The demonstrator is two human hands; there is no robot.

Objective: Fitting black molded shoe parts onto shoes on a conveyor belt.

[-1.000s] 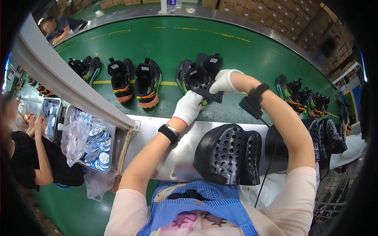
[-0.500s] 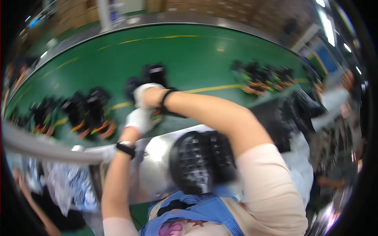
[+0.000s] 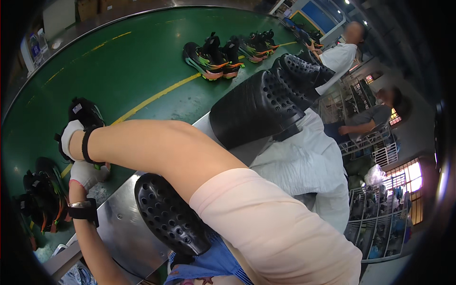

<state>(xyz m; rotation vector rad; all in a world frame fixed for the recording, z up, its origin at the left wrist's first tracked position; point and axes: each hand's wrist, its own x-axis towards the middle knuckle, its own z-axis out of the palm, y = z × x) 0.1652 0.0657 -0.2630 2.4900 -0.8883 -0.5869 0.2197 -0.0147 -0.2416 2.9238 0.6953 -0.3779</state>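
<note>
My left hand [image 3: 88,175], in a white glove with a dark wristband below, closes on a black sneaker whose coloured sole edge [image 3: 105,166] shows beside the fingers. My right hand [image 3: 72,137], also white-gloved with a black strap at the wrist, reaches across just above the left, against the same dark footwear. Its fingers are hidden behind the hand. A black sneaker [image 3: 84,110] stands just beyond the right hand on the green belt [image 3: 147,57]. Below my right arm, a black perforated moulded piece [image 3: 168,213] lies by the metal ledge [image 3: 116,216].
Black sneakers [image 3: 40,194] with orange and green soles stand left; others [image 3: 212,59] stand farther along the belt. Large black perforated pieces [image 3: 256,107] line the belt's right edge beside a white plastic bag [image 3: 299,161]. Two people [image 3: 339,61] and wire racks [image 3: 377,213] are at right.
The view has swung to the right, so my hands and the nearby sneakers now sit farther left in the picture. Both hands stay close together at the sneaker.
</note>
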